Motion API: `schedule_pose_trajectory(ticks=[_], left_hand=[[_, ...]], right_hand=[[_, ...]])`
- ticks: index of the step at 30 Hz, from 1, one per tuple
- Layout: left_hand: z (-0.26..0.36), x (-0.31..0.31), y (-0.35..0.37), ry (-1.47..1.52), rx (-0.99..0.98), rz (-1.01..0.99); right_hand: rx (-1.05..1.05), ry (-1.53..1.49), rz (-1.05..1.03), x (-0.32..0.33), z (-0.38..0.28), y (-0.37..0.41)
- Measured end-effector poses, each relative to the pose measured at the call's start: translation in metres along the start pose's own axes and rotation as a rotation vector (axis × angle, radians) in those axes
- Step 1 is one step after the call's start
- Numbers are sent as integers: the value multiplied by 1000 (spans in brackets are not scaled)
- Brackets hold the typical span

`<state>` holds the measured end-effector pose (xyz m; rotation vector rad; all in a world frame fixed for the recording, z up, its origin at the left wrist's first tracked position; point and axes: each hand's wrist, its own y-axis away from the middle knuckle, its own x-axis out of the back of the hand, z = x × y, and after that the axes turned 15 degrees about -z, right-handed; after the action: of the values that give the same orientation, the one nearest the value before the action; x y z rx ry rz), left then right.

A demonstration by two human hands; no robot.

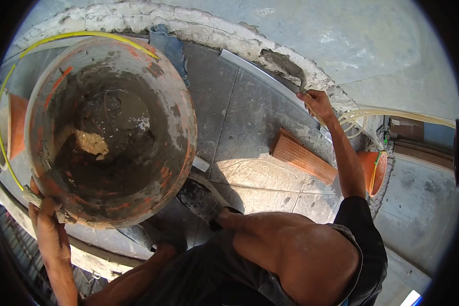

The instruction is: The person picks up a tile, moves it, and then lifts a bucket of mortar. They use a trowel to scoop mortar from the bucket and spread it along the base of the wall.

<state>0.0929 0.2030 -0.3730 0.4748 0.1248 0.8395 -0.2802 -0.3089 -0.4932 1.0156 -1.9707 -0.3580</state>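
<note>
A large mortar-stained bucket [179, 127] fills the left part of the view, with wet grey mortar [132, 109] and a tan lump inside. My left hand [50, 217] is closed on the bucket's lower left rim, by a mortar-crusted lug. At the right, my right hand [317, 103] is closed near the rough broken edge of the wall; what its fingers hold, if anything, is too small to make out. A pale metal strip [265, 76] lies on the floor along the wall, its right end close beneath that hand.
An orange perforated brick [303, 155] lies on the grey tiled floor [250, 112]. Farther right stand an orange bucket [371, 173] and coiled pale hose [359, 120]. Another orange bucket [18, 125] is at the far left. Blue cloth [169, 48] lies beside the large bucket, and a yellow hose [66, 35] curves around it.
</note>
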Motion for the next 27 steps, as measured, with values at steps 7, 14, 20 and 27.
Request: schedule_pose_trajectory(ticks=[7,14,20,27], left_hand=[[3,-6,-1,34,-1,58],[7,9,-17,96,42,50],[4,16,-23,101,54,-120],[-6,6,-10,81,13,21]], right_hand=[[-77,8,40,17,-4,20],[-122,-39,133,11,5,30],[-100,333,262,16,18,45],[108,579,235,4,-3,8]])
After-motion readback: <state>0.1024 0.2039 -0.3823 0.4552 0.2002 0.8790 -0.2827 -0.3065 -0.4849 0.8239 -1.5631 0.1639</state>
